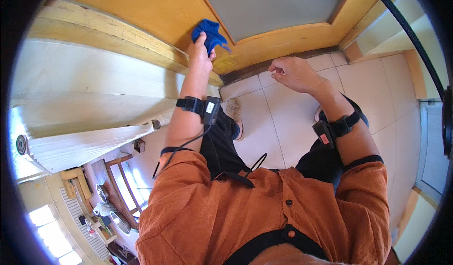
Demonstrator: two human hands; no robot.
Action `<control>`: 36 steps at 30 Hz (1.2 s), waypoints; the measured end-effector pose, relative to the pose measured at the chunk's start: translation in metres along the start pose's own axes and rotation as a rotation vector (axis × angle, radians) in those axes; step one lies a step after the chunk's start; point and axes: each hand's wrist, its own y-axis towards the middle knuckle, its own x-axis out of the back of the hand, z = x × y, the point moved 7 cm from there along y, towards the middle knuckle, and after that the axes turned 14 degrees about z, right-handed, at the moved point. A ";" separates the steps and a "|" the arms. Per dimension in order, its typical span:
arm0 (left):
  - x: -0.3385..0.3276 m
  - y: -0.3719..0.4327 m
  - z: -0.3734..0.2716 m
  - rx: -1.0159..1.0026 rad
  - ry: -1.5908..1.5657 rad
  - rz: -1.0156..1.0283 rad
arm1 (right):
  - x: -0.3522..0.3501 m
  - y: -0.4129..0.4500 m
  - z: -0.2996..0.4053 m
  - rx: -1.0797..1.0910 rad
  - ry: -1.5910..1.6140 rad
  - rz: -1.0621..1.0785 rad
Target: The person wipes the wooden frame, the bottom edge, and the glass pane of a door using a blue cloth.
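Observation:
My left hand (pixel 200 57) grips a crumpled blue cloth (pixel 208 33) with the thumb laid over it. The cloth is against the yellow-painted wooden door (pixel 152 7), beside the raised moulding around a grey panel (pixel 272 8). My right hand (pixel 296 74) hangs above the tiled floor, near the dark bottom edge of the door. Its fingers are loosely curled, with a gap at the thumb and nothing visible in them. Part of the palm is hidden.
A yellow door frame (pixel 141 44) and pale wall run along the left. A white radiator (pixel 92 146) stands out below them. Pale floor tiles (pixel 263 123) lie around my feet. A black braided cable (pixel 407 28) crosses the upper right. Metal bowls (pixel 120 223) sit farther back, lower left.

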 end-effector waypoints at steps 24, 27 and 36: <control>0.006 -0.047 -0.112 -0.814 -0.049 -0.140 | 0.003 -0.001 0.006 0.019 -0.019 -0.001; 0.005 -0.044 -0.114 -0.802 -0.005 -0.097 | 0.000 0.000 0.005 0.037 0.015 -0.005; 0.013 -0.002 -0.012 0.102 -0.320 0.016 | -0.001 0.000 0.004 0.013 0.004 0.015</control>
